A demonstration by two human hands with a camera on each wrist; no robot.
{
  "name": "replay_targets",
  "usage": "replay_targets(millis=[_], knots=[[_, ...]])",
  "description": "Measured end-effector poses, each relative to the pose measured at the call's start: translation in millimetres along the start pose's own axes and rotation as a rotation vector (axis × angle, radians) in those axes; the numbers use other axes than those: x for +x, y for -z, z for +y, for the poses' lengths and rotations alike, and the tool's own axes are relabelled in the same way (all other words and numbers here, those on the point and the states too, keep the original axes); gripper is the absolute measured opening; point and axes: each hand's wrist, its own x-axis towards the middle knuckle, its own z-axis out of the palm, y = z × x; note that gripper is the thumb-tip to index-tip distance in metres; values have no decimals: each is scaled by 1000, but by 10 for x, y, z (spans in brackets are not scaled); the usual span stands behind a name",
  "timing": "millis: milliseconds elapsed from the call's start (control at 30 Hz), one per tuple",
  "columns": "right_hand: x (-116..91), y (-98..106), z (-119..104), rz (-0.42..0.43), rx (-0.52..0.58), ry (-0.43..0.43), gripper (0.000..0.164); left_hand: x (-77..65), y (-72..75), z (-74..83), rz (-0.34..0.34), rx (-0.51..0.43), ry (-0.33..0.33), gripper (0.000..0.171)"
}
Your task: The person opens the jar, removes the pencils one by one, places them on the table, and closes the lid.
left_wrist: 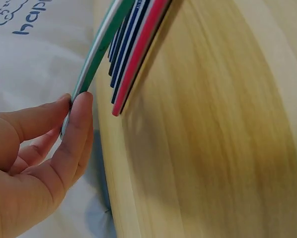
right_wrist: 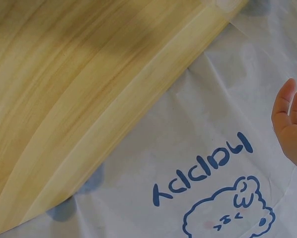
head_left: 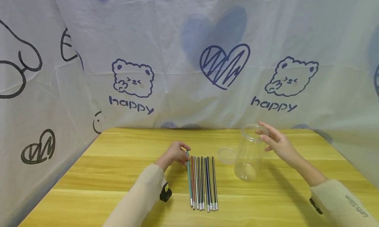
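Between thumb and fingertips, my left hand (head_left: 177,153) pinches the far end of a teal-green pencil (head_left: 189,179). In the left wrist view that end stands apart from the other pencils. Right beside it lies a row of pencils (head_left: 202,184), red, white and dark ones among them, with silver ferrules toward me. My right hand (head_left: 278,141) holds a tall clear plastic container (head_left: 248,156) by its open rim, thumb on the near side and fingers round the far side. Only part of the right hand (right_wrist: 293,126) shows in the right wrist view.
A clear round lid (head_left: 227,156) lies flat between the pencils and the container. The wood-grain table (head_left: 97,174) ends at the back against a white printed cloth (head_left: 177,88), which also hangs at both sides.
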Motion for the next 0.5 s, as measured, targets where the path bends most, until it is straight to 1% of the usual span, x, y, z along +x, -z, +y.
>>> replay_targets(millis=[200,500], knots=[[-7,8,4,3,1,1,50,7,-44,-5,2,111,-3,36],[-8,28,32,0,33,-2,49,51,-125,-51,54,236,3,37]])
